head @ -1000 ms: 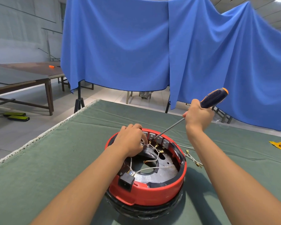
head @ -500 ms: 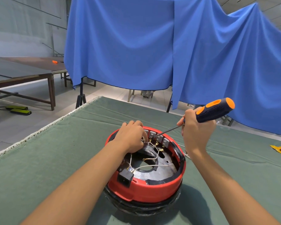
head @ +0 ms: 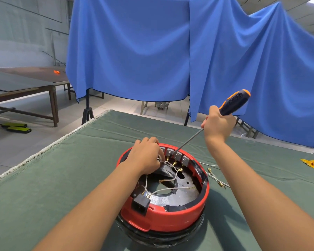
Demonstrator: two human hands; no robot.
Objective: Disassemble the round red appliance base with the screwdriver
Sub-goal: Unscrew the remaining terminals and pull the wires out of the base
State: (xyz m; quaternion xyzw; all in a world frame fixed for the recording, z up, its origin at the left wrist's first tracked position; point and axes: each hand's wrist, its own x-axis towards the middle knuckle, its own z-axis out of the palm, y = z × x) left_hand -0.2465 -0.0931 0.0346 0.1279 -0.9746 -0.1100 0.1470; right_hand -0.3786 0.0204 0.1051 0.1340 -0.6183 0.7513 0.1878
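Screwdriver [head: 230, 105], raised since a moment ago, clamped in my right hand [head: 218, 124], tip at red base [head: 163, 220] terminals, twelve o'clock; left hand [head: 146, 156] fingers pinching wires, loosening underway.

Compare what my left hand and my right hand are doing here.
The left hand rests low on the red base, fingers among its white wires; the right hand is raised, gripping the screwdriver. Left holds no tool; right angles the shaft down at the rim. Both work on the far rim.
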